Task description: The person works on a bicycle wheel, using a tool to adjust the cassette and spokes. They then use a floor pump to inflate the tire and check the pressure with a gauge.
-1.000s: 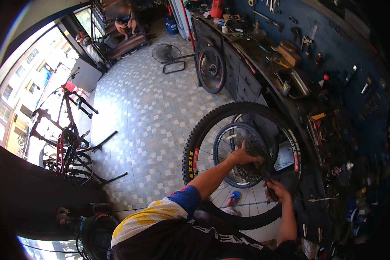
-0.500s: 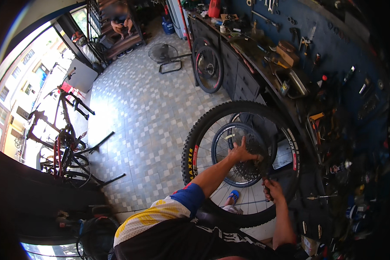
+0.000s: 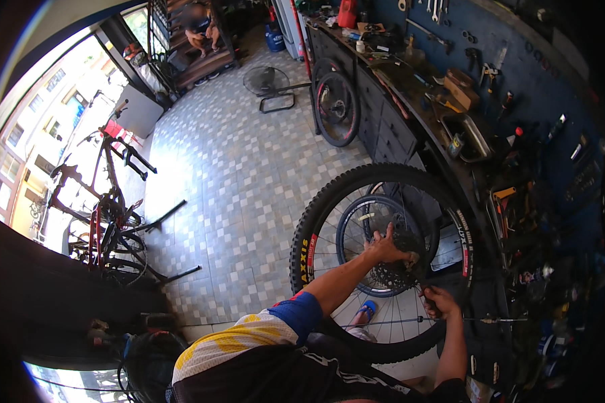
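Note:
A large bicycle wheel (image 3: 304, 272) with a knobby black tyre stands upright in front of me, on my right side. My left hand (image 3: 386, 250) reaches over its spokes to the dark cassette (image 3: 383, 275) at the hub. Fingers on that hand are spread, with the thumb side resting against the cassette's middle. Below and to the right, my right hand (image 3: 440, 302) is closed around a dark, slim tool handle that points up toward the cassette. Most of the tool is hidden by the hand and dark background, so its kind is unclear.
A smaller wheel (image 3: 343, 232) is visible through the spokes. Along the right runs a cluttered workbench (image 3: 410, 101) under wall-hung tools. A floor fan (image 3: 265, 80) and another wheel (image 3: 336, 111) stand farther off. A bicycle frame (image 3: 104, 201) is at left; a person (image 3: 198, 33) sits on stairs.
The whole view has shifted slightly, so the scene sits farther right. My right hand has moved a little down and right relative to the wheel. My left hand stays at the cassette.

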Tool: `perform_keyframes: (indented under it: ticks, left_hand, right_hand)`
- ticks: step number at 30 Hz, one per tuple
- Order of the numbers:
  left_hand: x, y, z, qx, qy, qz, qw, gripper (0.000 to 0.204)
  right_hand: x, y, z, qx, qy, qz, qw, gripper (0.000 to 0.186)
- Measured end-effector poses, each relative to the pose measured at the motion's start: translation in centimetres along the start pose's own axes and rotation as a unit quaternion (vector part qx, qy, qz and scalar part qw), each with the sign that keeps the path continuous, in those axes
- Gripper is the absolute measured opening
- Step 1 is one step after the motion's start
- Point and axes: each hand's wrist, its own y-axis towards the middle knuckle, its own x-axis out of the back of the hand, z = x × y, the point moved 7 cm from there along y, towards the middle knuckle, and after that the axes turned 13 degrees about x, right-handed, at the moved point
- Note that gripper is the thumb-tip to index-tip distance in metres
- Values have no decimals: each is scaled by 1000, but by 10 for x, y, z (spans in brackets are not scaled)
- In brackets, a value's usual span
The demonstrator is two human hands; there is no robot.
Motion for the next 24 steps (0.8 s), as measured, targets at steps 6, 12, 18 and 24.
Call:
perform_keyframes:
  ticks: [6, 12, 18, 24]
  left_hand:
    - [-4, 7, 9, 4, -2, -9, 1000, 149]
    - [3, 6, 1, -1, 1, -14, 1000, 150]
    - [-4, 25, 10, 9, -12, -47, 999, 158]
    - [-13, 40, 13, -26, -18, -57, 998, 153]
  right_hand:
    - [-28, -4, -19, 81, -10, -118, 990, 44]
    - [-42, 0, -27, 150, 18, -166, 975, 45]
    - [-47, 5, -43, 173, 28, -213, 961, 49]
    - [-56, -3, -38, 185, 65, -231, 953, 47]
